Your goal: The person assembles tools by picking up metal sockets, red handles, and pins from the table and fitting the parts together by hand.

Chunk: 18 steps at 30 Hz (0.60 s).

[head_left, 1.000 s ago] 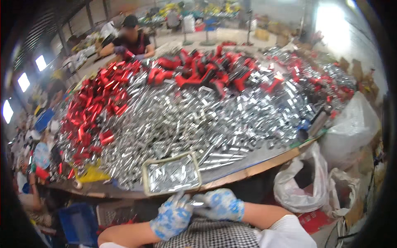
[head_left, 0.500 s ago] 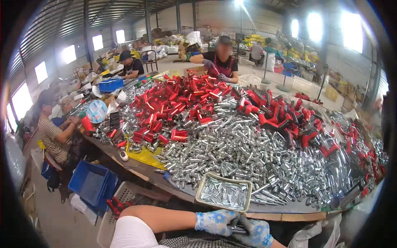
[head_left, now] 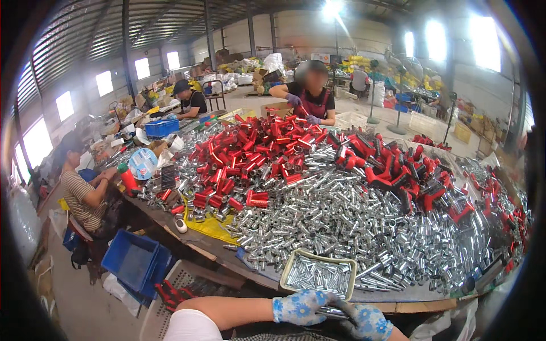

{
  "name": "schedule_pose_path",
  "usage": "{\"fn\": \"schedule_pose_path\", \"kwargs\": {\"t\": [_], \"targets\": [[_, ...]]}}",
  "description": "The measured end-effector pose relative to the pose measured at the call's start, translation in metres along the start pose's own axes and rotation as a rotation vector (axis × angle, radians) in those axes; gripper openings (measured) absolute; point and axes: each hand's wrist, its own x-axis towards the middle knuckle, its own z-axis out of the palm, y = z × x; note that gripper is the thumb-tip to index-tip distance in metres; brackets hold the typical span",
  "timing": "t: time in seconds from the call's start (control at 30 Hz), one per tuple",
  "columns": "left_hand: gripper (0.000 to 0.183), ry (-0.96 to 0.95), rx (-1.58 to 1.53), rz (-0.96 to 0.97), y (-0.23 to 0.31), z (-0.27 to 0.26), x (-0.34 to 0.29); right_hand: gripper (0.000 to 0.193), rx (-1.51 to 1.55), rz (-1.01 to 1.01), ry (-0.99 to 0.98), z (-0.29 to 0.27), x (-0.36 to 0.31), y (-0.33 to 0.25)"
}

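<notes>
Both my hands wear blue flowered gloves with grey palms and meet low in front of me at the table's near edge. My left hand is closed on a shiny metal tube. From the other side, my right hand closes around the same piece; fingers hide much of it, so I cannot tell whether there is more than one. Just beyond them, a cream tray of small metal pins stands on the table. A big heap of silvery metal sockets and rods spreads behind the tray.
Red metal tubes are piled farther back, with red-and-black tool housings to the right. Blue crates and a plastic basket holding red parts stand at left below the table. One co-worker sits left; another works opposite.
The view has tilted slightly, so the table and heaps sit lower and farther right in the picture. My hands stay together on the metal tube.
</notes>
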Motion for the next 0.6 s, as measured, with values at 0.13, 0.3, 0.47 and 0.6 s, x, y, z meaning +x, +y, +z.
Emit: {"fn": "schedule_pose_path", "kwargs": {"t": [0.13,0.3,0.47,0.6], "targets": [[0.049,-0.079,-0.060,-0.051,-0.006,-0.006,0.020,0.055,-0.037,0.036,0.093,0.001,-0.006,0.023],[0.061,0.172,-0.061,-0.045,-0.012,-0.014,0.026,0.047,0.072,0.135,0.188,0.009,0.000,0.051],[0.053,0.182,-0.002,-0.013,-0.043,0.003,0.043,0.045,-0.098,0.074,0.322,0.022,0.015,0.067],[0.048,0.218,0.265,-0.021,-0.055,0.019,0.044,0.041,-0.342,-0.124,0.379,0.018,0.030,0.077]]}}
